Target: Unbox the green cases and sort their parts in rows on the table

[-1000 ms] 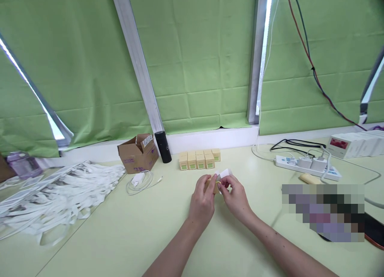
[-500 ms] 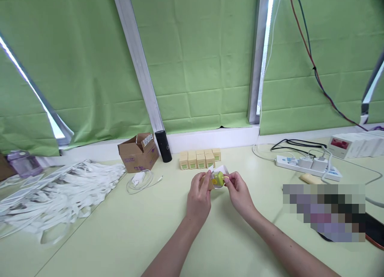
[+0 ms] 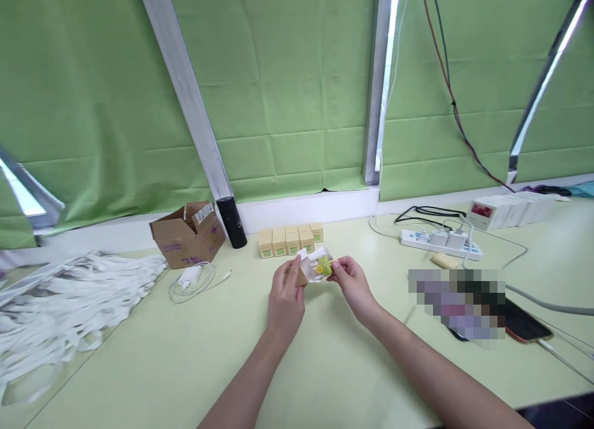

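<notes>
My left hand (image 3: 286, 296) is wrapped round a small tan cardboard box (image 3: 302, 277) with its white-lined flaps open to the right. At the box's opening is a small green object with a yellow mark (image 3: 323, 267), apparently in clear wrapping; its exact kind I cannot make out. The fingertips of my right hand (image 3: 353, 288) pinch its right end. Part of this object lies among the flaps, and how deep it sits in the box is hidden. Just beyond my hands, several closed tan boxes (image 3: 292, 240) with green labels stand in rows.
At the left lie a heap of white straps (image 3: 69, 311), an open carton (image 3: 188, 237), a black cylinder (image 3: 231, 223) and a white charger with cable (image 3: 189, 277). To the right are a power strip (image 3: 440, 244), white boxes (image 3: 492, 212), a phone (image 3: 526, 320) and a blurred-out patch.
The view has swung right, so the table's things sit further left. The green object now lies lower among the box's flaps, with my right hand still pinching its end.
</notes>
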Action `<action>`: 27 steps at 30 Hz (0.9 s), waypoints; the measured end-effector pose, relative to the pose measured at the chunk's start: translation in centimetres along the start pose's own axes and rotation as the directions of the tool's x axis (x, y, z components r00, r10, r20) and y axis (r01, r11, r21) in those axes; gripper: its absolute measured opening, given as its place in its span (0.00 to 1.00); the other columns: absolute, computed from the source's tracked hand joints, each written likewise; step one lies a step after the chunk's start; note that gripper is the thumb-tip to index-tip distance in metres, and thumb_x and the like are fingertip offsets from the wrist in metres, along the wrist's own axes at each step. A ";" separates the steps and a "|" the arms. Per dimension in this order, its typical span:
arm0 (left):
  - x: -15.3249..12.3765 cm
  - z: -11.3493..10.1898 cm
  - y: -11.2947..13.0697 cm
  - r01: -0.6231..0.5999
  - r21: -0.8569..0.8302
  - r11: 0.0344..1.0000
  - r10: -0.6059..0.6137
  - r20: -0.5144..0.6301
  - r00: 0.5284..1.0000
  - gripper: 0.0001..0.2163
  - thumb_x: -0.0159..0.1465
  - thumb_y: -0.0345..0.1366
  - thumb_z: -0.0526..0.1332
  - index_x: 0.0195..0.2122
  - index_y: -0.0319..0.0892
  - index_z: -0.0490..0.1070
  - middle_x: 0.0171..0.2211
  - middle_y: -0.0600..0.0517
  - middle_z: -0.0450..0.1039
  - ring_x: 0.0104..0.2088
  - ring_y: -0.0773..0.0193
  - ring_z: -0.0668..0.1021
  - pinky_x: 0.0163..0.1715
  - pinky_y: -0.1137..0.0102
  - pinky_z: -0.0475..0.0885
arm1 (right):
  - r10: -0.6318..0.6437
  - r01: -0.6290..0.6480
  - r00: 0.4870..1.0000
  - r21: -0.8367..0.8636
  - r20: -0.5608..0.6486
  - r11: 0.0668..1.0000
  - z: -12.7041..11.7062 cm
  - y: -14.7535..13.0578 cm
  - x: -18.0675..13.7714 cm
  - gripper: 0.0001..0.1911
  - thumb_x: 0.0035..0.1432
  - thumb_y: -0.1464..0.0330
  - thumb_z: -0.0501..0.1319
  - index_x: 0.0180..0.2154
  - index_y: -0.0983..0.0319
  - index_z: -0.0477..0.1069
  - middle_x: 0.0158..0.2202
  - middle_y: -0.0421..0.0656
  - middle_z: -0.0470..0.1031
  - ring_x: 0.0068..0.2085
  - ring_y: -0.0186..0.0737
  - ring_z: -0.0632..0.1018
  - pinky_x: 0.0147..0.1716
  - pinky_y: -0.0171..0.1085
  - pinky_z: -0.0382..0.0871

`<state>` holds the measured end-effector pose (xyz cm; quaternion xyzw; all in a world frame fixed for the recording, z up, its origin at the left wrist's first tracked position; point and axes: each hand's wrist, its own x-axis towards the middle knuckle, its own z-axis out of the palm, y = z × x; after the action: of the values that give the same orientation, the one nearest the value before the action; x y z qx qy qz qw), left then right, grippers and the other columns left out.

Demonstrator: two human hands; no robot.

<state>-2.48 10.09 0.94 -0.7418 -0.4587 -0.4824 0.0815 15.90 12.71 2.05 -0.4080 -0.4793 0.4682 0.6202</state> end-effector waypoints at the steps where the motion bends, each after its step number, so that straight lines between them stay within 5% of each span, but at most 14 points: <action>1: 0.1 0.0 -0.1 0.027 -0.018 0.999 -0.027 -0.004 1.000 0.34 0.67 0.24 0.57 0.73 0.53 0.54 0.59 0.43 0.67 0.60 0.52 0.73 0.60 0.53 0.74 | 0.005 -0.005 1.000 0.004 -0.004 1.000 -0.2 0.0 0.2 0.28 0.53 0.40 0.65 0.34 0.58 0.68 0.31 0.44 0.79 0.33 0.44 0.80 0.38 0.47 0.78; 9: 0.8 -0.3 -1.0 0.299 -0.269 0.916 -0.315 -0.020 0.949 0.29 0.69 0.35 0.62 0.71 0.54 0.59 0.62 0.45 0.68 0.62 0.51 0.72 0.60 0.52 0.72 | -0.066 0.060 0.996 -0.106 -0.053 0.992 -2.5 -0.4 1.8 0.23 0.58 0.44 0.63 0.35 0.57 0.66 0.31 0.42 0.78 0.33 0.42 0.78 0.38 0.44 0.75; 13: 1.1 -0.2 -0.8 0.462 -0.535 0.708 -0.490 0.099 0.866 0.30 0.68 0.43 0.65 0.70 0.51 0.60 0.63 0.44 0.68 0.61 0.53 0.74 0.53 0.61 0.77 | -0.148 0.138 0.989 -0.258 -0.019 0.956 -3.5 -0.2 2.3 0.21 0.58 0.46 0.62 0.34 0.57 0.68 0.29 0.39 0.74 0.32 0.41 0.74 0.35 0.40 0.69; 18: 1.5 -0.2 -0.5 0.509 -0.726 0.461 -0.564 0.203 0.800 0.35 0.64 0.51 0.69 0.67 0.47 0.59 0.55 0.42 0.76 0.56 0.54 0.79 0.53 0.62 0.76 | -0.192 0.197 0.980 -0.435 0.056 0.879 -3.7 0.5 2.3 0.15 0.63 0.53 0.58 0.33 0.57 0.69 0.30 0.40 0.76 0.32 0.42 0.72 0.34 0.40 0.66; 23: 1.8 -0.4 -0.6 0.538 -0.808 0.240 -0.634 0.289 0.717 0.34 0.60 0.55 0.71 0.60 0.45 0.62 0.50 0.42 0.80 0.48 0.51 0.82 0.46 0.58 0.80 | -0.204 0.247 0.969 -0.557 0.140 0.793 -3.6 0.9 2.1 0.13 0.66 0.56 0.55 0.35 0.56 0.70 0.33 0.41 0.79 0.34 0.44 0.75 0.35 0.41 0.66; 27: 1.8 -0.5 -0.4 0.533 -0.834 0.143 -0.616 0.346 0.707 0.28 0.61 0.55 0.70 0.56 0.44 0.67 0.53 0.42 0.77 0.48 0.53 0.81 0.42 0.60 0.81 | -0.211 0.282 0.959 -0.614 0.188 0.737 -3.3 1.5 2.0 0.12 0.67 0.58 0.54 0.35 0.56 0.72 0.34 0.42 0.80 0.35 0.45 0.75 0.36 0.42 0.66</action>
<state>-2.92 11.09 2.49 -0.4101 -0.3685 -0.6686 -0.4991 19.09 14.84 0.39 -0.5008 -0.6908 0.2132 0.4759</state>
